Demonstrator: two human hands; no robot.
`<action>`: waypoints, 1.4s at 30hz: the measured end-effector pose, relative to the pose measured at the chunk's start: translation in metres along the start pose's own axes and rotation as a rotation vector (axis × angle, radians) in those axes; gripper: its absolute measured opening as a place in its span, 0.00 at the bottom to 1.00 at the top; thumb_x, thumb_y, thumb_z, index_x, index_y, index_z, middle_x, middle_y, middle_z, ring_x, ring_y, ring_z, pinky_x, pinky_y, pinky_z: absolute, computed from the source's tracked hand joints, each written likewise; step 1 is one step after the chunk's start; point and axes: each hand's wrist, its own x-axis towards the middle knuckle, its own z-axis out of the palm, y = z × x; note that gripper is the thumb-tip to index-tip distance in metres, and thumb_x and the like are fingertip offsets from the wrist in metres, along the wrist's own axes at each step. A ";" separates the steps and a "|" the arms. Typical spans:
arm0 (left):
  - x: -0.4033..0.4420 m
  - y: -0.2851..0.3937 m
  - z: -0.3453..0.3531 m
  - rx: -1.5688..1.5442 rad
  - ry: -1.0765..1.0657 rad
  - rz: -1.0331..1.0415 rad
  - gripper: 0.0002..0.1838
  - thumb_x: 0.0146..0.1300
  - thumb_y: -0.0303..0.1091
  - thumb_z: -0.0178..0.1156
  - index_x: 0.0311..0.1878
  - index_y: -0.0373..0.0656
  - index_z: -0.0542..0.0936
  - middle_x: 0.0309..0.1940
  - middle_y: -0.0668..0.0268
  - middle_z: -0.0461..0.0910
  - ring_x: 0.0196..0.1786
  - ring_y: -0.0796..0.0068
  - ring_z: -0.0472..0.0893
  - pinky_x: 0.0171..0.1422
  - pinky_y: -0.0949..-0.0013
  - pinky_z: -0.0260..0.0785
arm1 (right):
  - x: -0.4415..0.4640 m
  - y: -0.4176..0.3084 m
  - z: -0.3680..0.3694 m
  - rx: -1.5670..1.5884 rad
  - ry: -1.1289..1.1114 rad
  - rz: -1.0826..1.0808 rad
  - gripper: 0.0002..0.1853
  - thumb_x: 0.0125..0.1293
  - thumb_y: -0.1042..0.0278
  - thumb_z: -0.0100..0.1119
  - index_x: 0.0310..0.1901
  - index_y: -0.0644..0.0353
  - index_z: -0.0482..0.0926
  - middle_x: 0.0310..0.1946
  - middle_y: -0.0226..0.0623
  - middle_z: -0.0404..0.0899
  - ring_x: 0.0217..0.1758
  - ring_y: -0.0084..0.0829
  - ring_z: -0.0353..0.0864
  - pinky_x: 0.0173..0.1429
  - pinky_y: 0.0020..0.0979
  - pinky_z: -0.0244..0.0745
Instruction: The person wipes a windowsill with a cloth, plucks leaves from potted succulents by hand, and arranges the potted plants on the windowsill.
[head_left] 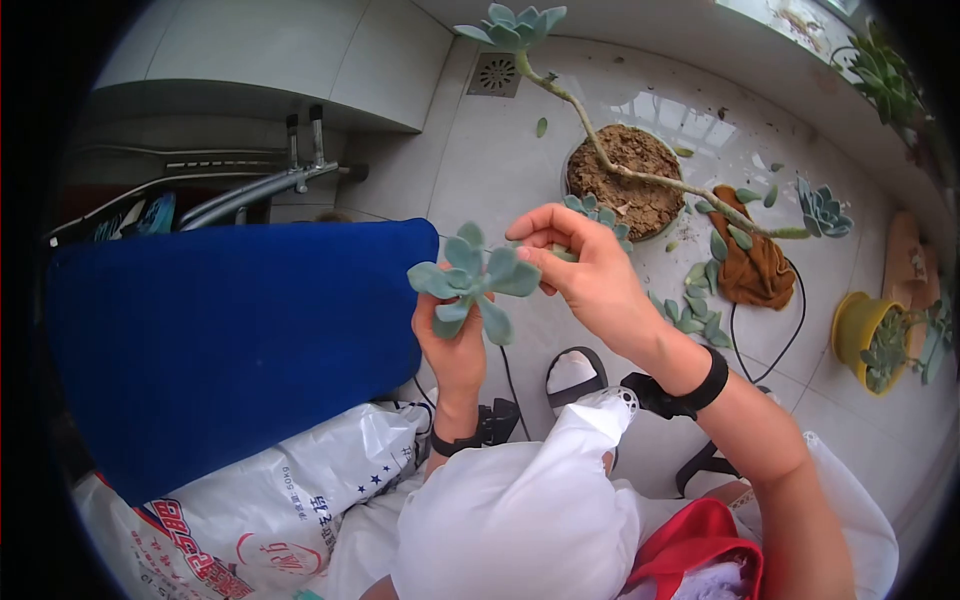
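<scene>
A pale green succulent rosette (468, 278) is held up in front of the blue cloth by my left hand (452, 350), whose fingers wrap round it from below. Just right of the rosette is my right hand (580, 262), with thumb and forefinger pinched on a small green leaf (563, 252). Behind it stands a round pot of brown soil (640, 165), crossed by a long bare stem (590, 130). One rosette (512, 28) tops the stem's upper left end, and another (823, 210) sits at its right end.
Loose leaves (695, 300) lie on the tiles beside a brown cloth (757, 262) and a black cable. At right is a yellow pot (853, 325). A blue padded surface (240, 330) and a white sack (290, 490) are at left. A floor drain (495, 74) lies at the top.
</scene>
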 end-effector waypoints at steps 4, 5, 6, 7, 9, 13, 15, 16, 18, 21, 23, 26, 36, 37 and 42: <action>-0.002 0.004 0.004 -0.018 0.028 -0.027 0.15 0.63 0.16 0.58 0.53 0.34 0.75 0.47 0.63 0.80 0.44 0.76 0.81 0.51 0.71 0.74 | 0.011 -0.004 0.008 -0.124 -0.013 -0.179 0.11 0.70 0.65 0.57 0.46 0.64 0.79 0.31 0.29 0.79 0.30 0.18 0.72 0.37 0.25 0.71; -0.002 0.005 0.006 -0.017 0.061 -0.030 0.15 0.63 0.16 0.58 0.53 0.34 0.75 0.47 0.63 0.80 0.44 0.76 0.81 0.50 0.71 0.74 | 0.012 -0.007 0.010 -0.117 -0.067 -0.156 0.12 0.72 0.63 0.54 0.46 0.64 0.79 0.31 0.29 0.79 0.29 0.18 0.71 0.36 0.24 0.70; -0.001 0.006 0.009 -0.018 0.091 -0.032 0.15 0.62 0.15 0.58 0.53 0.35 0.75 0.46 0.63 0.80 0.43 0.76 0.81 0.50 0.71 0.74 | 0.012 -0.010 0.012 -0.110 -0.118 -0.135 0.14 0.73 0.60 0.52 0.46 0.63 0.79 0.30 0.28 0.78 0.29 0.19 0.71 0.35 0.23 0.69; 0.001 0.007 0.011 -0.017 0.120 -0.035 0.16 0.62 0.15 0.58 0.53 0.35 0.75 0.46 0.63 0.80 0.43 0.76 0.81 0.49 0.71 0.74 | 0.011 -0.012 0.012 -0.101 -0.169 -0.113 0.16 0.75 0.57 0.50 0.47 0.62 0.79 0.29 0.27 0.78 0.29 0.19 0.70 0.34 0.23 0.68; 0.001 0.005 0.010 -0.058 0.106 -0.032 0.16 0.62 0.15 0.58 0.52 0.35 0.76 0.46 0.63 0.80 0.44 0.75 0.81 0.49 0.71 0.74 | 0.010 -0.009 0.008 -0.029 -0.276 -0.064 0.22 0.77 0.48 0.43 0.50 0.60 0.78 0.32 0.26 0.76 0.29 0.17 0.68 0.32 0.21 0.64; -0.001 0.004 0.003 0.034 0.031 -0.012 0.15 0.61 0.15 0.58 0.52 0.35 0.74 0.47 0.63 0.79 0.46 0.74 0.82 0.49 0.72 0.75 | 0.005 -0.008 0.006 0.063 -0.335 -0.061 0.30 0.77 0.42 0.40 0.63 0.60 0.74 0.35 0.27 0.76 0.31 0.16 0.67 0.30 0.21 0.60; -0.002 0.009 0.004 -0.016 0.013 -0.051 0.15 0.61 0.16 0.58 0.51 0.35 0.73 0.47 0.62 0.79 0.46 0.73 0.82 0.49 0.72 0.76 | 0.005 -0.012 0.006 0.090 -0.348 -0.050 0.30 0.77 0.43 0.40 0.66 0.60 0.72 0.36 0.27 0.76 0.33 0.16 0.68 0.30 0.20 0.60; -0.003 0.010 0.005 -0.042 0.002 -0.072 0.15 0.61 0.16 0.58 0.51 0.35 0.73 0.47 0.62 0.79 0.46 0.73 0.82 0.48 0.72 0.76 | 0.007 -0.013 0.006 0.078 -0.357 -0.045 0.30 0.78 0.43 0.40 0.67 0.60 0.71 0.37 0.27 0.76 0.33 0.16 0.70 0.29 0.20 0.60; -0.004 0.007 0.001 -0.035 -0.027 -0.053 0.20 0.62 0.24 0.64 0.56 0.37 0.72 0.49 0.63 0.78 0.49 0.74 0.80 0.51 0.71 0.75 | 0.012 -0.013 0.007 0.055 -0.373 -0.026 0.29 0.78 0.45 0.39 0.67 0.60 0.71 0.39 0.27 0.77 0.34 0.16 0.72 0.28 0.20 0.59; -0.004 0.011 0.009 0.030 0.089 -0.093 0.18 0.59 0.22 0.64 0.52 0.37 0.72 0.45 0.64 0.78 0.47 0.74 0.81 0.48 0.72 0.76 | 0.017 -0.015 0.011 0.029 -0.372 -0.003 0.27 0.79 0.47 0.37 0.65 0.59 0.73 0.41 0.27 0.79 0.32 0.14 0.73 0.27 0.20 0.58; -0.003 0.010 0.010 0.090 0.120 -0.098 0.16 0.57 0.20 0.64 0.48 0.37 0.72 0.41 0.65 0.79 0.45 0.74 0.82 0.46 0.73 0.77 | 0.020 -0.014 0.008 0.031 -0.363 0.018 0.27 0.79 0.48 0.37 0.65 0.60 0.73 0.39 0.27 0.78 0.30 0.14 0.71 0.26 0.20 0.57; -0.005 0.000 -0.004 0.194 0.010 -0.032 0.16 0.57 0.21 0.66 0.47 0.38 0.73 0.39 0.66 0.79 0.43 0.75 0.81 0.42 0.72 0.77 | 0.022 -0.007 0.008 -0.076 -0.322 -0.032 0.25 0.80 0.52 0.36 0.61 0.62 0.76 0.36 0.33 0.76 0.35 0.23 0.73 0.35 0.25 0.66; 0.008 0.005 -0.007 -0.128 -0.081 -0.108 0.25 0.48 0.20 0.75 0.46 0.38 0.70 0.34 0.61 0.78 0.36 0.66 0.82 0.35 0.67 0.77 | 0.026 -0.013 0.007 -0.229 -0.256 -0.044 0.20 0.79 0.61 0.41 0.55 0.67 0.78 0.36 0.39 0.75 0.36 0.35 0.75 0.46 0.32 0.71; 0.006 0.002 0.000 -0.188 0.004 -0.076 0.25 0.49 0.21 0.76 0.46 0.39 0.70 0.33 0.61 0.78 0.37 0.67 0.81 0.36 0.67 0.76 | 0.028 -0.014 0.006 -0.238 -0.255 0.008 0.19 0.79 0.62 0.42 0.55 0.67 0.78 0.37 0.40 0.77 0.37 0.35 0.77 0.46 0.33 0.72; -0.004 0.000 -0.003 -0.125 0.064 -0.134 0.23 0.55 0.31 0.75 0.43 0.41 0.67 0.33 0.65 0.76 0.36 0.76 0.78 0.36 0.72 0.71 | 0.031 -0.007 0.013 -0.248 -0.298 -0.264 0.16 0.76 0.65 0.46 0.57 0.63 0.77 0.41 0.42 0.80 0.44 0.38 0.79 0.50 0.35 0.73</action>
